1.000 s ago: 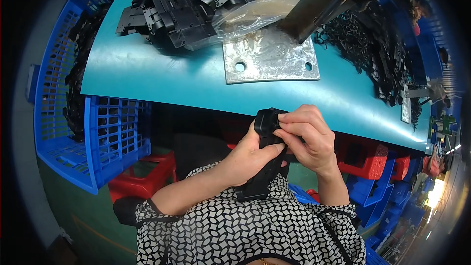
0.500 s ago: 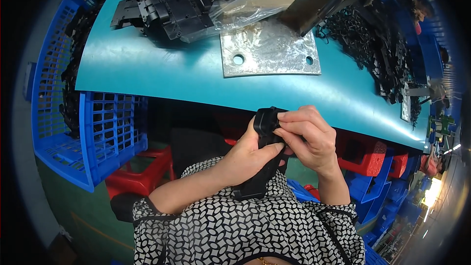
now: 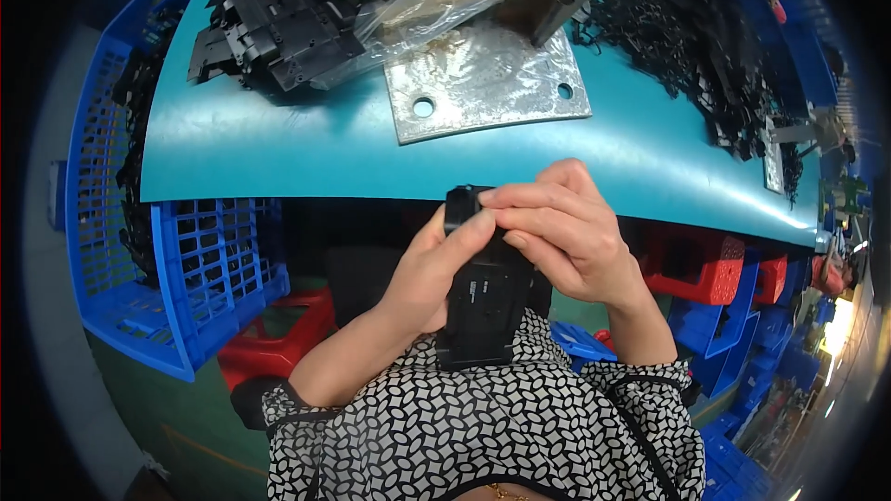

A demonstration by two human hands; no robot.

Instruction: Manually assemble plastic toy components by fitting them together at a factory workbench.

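A long black plastic part [image 3: 481, 311] stands in front of my chest, its flat face with small white print turned up. My left hand [image 3: 429, 264] is closed around its left side near the far end, thumb laid across the top. At that same end my right hand [image 3: 571, 237] is pinched, thumb and fingertips against the part's upper right edge. Whether a smaller piece sits between those fingertips is hidden.
Ahead is a teal table [image 3: 306, 153] bearing a pile of black plastic parts [image 3: 278, 23], a clear plastic bag [image 3: 436, 0], a metal plate [image 3: 487, 83] with an upright post, and a heap of small black pieces [image 3: 668, 56]. Blue crates [image 3: 176, 288] and red stools [image 3: 278, 339] stand at left.
The black part has turned so that its printed flat face shows. Both hands have shifted slightly left with it, and my left thumb has moved up toward the far end.
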